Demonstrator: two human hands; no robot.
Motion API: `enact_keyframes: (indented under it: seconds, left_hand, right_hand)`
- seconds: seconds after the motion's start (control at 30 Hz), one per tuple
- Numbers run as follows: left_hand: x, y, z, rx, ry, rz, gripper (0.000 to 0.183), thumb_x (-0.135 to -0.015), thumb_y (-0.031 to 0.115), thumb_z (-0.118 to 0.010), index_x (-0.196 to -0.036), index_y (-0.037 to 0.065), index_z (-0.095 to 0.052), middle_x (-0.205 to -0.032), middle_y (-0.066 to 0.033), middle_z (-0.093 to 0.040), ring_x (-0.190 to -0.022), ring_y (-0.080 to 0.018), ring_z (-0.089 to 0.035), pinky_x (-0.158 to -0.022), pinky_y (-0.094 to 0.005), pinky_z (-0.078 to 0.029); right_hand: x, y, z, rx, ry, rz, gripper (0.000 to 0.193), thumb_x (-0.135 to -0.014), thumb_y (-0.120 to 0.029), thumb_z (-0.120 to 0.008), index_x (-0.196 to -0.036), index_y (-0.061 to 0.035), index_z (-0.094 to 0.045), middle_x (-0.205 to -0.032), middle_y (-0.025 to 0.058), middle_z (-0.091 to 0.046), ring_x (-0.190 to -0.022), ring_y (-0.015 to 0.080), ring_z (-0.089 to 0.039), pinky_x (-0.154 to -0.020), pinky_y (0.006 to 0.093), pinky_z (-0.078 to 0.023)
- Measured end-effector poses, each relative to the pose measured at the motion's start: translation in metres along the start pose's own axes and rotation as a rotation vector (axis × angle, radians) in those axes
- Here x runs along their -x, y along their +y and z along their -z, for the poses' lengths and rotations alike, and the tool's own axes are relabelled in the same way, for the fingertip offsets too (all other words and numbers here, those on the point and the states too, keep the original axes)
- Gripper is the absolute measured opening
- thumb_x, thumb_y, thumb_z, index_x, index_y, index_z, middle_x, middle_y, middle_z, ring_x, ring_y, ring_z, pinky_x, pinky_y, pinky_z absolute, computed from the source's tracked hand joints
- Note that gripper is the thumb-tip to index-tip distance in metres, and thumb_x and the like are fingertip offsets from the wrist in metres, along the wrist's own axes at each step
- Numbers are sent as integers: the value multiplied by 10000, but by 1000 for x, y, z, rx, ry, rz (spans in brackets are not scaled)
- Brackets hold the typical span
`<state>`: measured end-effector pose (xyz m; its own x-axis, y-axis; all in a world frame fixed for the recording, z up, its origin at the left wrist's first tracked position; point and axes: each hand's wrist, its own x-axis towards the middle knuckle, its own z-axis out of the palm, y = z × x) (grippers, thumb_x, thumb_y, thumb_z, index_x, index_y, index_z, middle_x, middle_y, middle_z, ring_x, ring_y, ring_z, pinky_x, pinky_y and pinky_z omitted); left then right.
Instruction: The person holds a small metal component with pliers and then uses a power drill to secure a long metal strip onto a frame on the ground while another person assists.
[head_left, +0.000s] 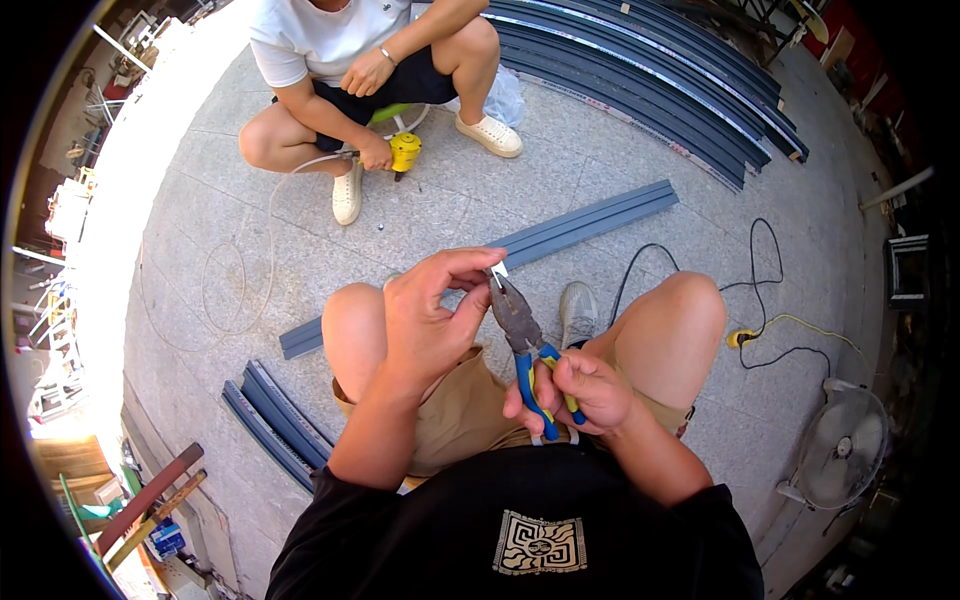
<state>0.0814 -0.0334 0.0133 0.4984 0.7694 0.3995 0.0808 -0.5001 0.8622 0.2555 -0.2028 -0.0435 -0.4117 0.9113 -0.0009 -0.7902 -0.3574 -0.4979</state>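
Note:
In my right hand (pixel 585 392) is a pair of pliers (pixel 516 318) with blue and yellow-green handles, its jaws pointing up and away from me. At the jaw tips sits a small white piece (pixel 499 269). My left hand (pixel 430 305) pinches that piece between thumb and fingertips, right against the jaws; its exact shape is partly hidden. Beyond my hands a long grey metal profile (pixel 590 222) lies slantwise on the floor, its middle covered by my left hand and knee.
Opposite me a seated person holds a yellow power tool (pixel 404 152) with a thin hose. Grey profiles (pixel 640 80) are stacked at the far right; shorter ones (pixel 275 420) lie at left. A black cable (pixel 757 280) and a fan (pixel 843 443) are at right.

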Motion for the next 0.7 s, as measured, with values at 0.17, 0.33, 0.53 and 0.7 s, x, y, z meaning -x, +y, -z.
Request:
enact_keyframes:
  seconds: [0.17,0.33,0.53,0.7]
  left_hand:
    - [1,-1,-1,6,3,-8,352,-878,-172,-740,-1186,-2,-743,-1177,-146,-816,-985,-161,-788,-856,-289,-637]
    - [1,-2,-1,7,-2,2,349,-881,-169,-742,-1187,-1,-743,-1179,-145,-816,-985,-160,-787,-855,-289,-636]
    - [0,-3,-3,7,-2,5,348,-884,-167,-742,-1189,1,-744,-1173,-143,-819,-981,-157,-786,-855,-289,-636]
    - [1,-3,-2,-8,-5,-7,349,-879,-169,-739,-1183,3,-744,-1173,-144,-819,-978,-157,-786,-851,-288,-636]
  right_hand:
    - [-1,0,-1,1,2,0,492,-1154,-487,-512,-1053,-39,-687,-1304,310,-693,-931,246,-709,-861,397,-600]
    - [0,-2,0,48,-8,2,483,-1151,-484,-522,-1065,-39,-688,-1328,327,-685,-943,242,-708,-862,391,-598]
    - [0,0,2,-27,-25,7,480,-1154,-477,-518,-1072,-37,-692,-1320,330,-684,-960,240,-703,-874,392,-597]
    - [0,-2,0,-26,-27,4,481,-1155,-475,-517,-1083,-34,-696,-1321,331,-683,-951,244,-697,-888,406,-593]
